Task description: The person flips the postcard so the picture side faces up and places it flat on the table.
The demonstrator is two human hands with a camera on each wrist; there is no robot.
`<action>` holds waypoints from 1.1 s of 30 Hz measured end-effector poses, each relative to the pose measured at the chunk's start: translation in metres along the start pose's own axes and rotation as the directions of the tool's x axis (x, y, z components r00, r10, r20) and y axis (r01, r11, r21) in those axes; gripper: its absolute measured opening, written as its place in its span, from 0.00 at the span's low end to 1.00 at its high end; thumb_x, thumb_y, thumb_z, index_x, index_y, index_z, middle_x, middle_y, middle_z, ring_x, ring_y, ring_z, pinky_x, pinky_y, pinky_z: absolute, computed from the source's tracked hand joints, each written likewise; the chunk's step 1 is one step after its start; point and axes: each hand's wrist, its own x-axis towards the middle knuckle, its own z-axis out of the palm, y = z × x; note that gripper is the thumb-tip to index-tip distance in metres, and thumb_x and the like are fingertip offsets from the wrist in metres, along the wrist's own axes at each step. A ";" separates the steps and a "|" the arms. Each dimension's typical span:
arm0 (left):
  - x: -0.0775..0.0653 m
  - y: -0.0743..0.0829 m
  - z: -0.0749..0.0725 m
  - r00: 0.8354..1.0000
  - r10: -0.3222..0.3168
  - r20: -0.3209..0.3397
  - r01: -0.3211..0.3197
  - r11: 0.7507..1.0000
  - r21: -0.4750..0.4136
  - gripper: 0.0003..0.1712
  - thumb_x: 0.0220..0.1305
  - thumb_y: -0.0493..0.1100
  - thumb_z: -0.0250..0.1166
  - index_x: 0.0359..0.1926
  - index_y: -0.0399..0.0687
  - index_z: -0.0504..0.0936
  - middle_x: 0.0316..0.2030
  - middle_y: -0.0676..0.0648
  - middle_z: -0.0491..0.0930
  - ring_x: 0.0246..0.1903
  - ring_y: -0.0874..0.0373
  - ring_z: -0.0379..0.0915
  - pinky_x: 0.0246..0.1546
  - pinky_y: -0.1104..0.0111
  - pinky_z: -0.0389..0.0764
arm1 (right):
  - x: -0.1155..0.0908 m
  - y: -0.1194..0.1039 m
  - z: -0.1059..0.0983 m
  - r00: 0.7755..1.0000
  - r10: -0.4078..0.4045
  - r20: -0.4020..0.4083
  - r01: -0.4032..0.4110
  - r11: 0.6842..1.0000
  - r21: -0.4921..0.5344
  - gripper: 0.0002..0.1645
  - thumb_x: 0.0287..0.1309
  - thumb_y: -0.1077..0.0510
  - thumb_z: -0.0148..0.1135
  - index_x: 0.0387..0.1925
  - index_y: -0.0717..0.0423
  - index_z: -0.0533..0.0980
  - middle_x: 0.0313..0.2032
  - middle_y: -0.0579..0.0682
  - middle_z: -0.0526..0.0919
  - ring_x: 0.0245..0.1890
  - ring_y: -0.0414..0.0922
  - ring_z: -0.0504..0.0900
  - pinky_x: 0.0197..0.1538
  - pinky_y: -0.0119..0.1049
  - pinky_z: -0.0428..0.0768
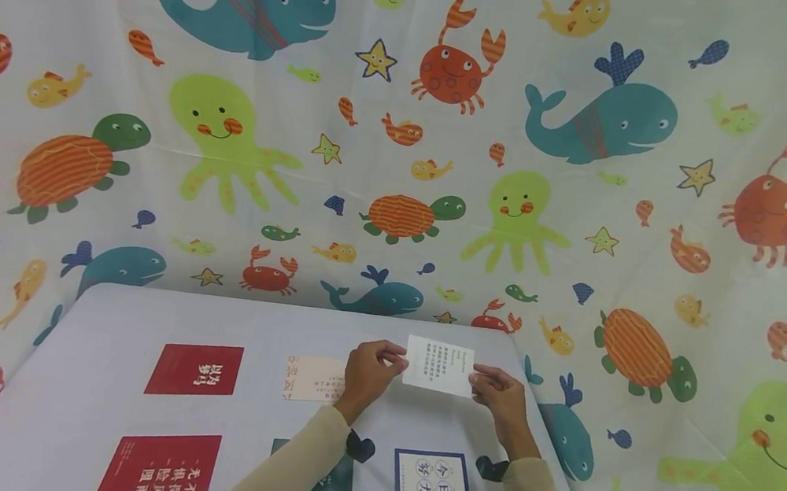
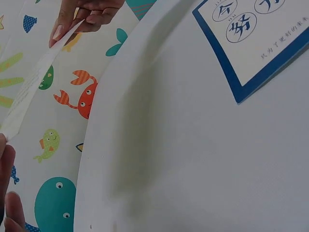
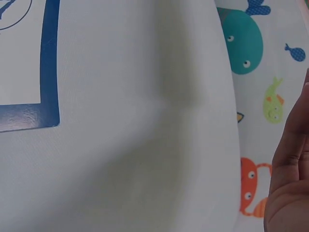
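A white card (image 1: 439, 366) with several lines of dark print is held up above the far right part of the white table. My left hand (image 1: 372, 374) pinches its left edge between thumb and fingers, and my right hand (image 1: 502, 402) pinches the right edge. In the left wrist view the card (image 2: 36, 84) appears nearly edge-on, stretched between the two hands. Only part of my right hand (image 3: 292, 164) shows in the right wrist view; the card is outside that view.
On the table (image 1: 104, 364) lie a blue-bordered card (image 1: 433, 480), a cream card (image 1: 309, 378), a dark green card (image 1: 335, 486) partly behind my left sleeve, and two red cards, one farther back (image 1: 195, 369) and one nearer (image 1: 162, 468). A sea-animal cloth (image 1: 346, 146) hangs behind.
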 end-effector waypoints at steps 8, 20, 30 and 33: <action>-0.001 -0.006 -0.001 1.000 0.006 0.008 -0.006 0.999 0.036 0.07 0.64 0.46 0.77 0.43 0.60 0.92 0.33 0.59 0.90 0.34 0.62 0.76 0.42 0.68 0.78 | -0.001 0.005 0.002 1.000 -0.004 0.020 0.005 0.999 -0.033 0.20 0.67 0.51 0.74 0.57 0.53 0.86 0.50 0.53 0.92 0.43 0.47 0.90 0.48 0.34 0.87; -0.004 -0.013 -0.002 1.000 0.008 0.008 -0.009 0.998 0.063 0.07 0.64 0.45 0.77 0.43 0.60 0.92 0.33 0.59 0.90 0.34 0.62 0.77 0.42 0.67 0.78 | -0.002 0.010 0.005 0.999 0.008 0.036 -0.006 0.997 -0.073 0.19 0.68 0.52 0.73 0.58 0.49 0.86 0.57 0.54 0.88 0.47 0.48 0.90 0.55 0.40 0.87; -0.005 -0.021 -0.001 0.999 0.028 0.017 -0.029 0.996 0.087 0.08 0.63 0.45 0.77 0.43 0.58 0.92 0.32 0.58 0.90 0.35 0.62 0.77 0.42 0.67 0.78 | -0.005 0.012 0.009 0.999 0.012 0.045 -0.008 0.997 -0.079 0.21 0.67 0.52 0.74 0.59 0.48 0.85 0.58 0.54 0.88 0.49 0.49 0.90 0.56 0.42 0.87; -0.006 -0.023 -0.001 0.999 0.028 0.029 -0.031 0.995 0.095 0.09 0.62 0.44 0.78 0.44 0.57 0.92 0.32 0.57 0.90 0.35 0.61 0.78 0.44 0.64 0.77 | -0.005 0.015 0.010 0.999 0.028 0.037 -0.025 0.996 -0.091 0.22 0.66 0.52 0.74 0.60 0.46 0.85 0.56 0.53 0.88 0.50 0.49 0.89 0.55 0.40 0.87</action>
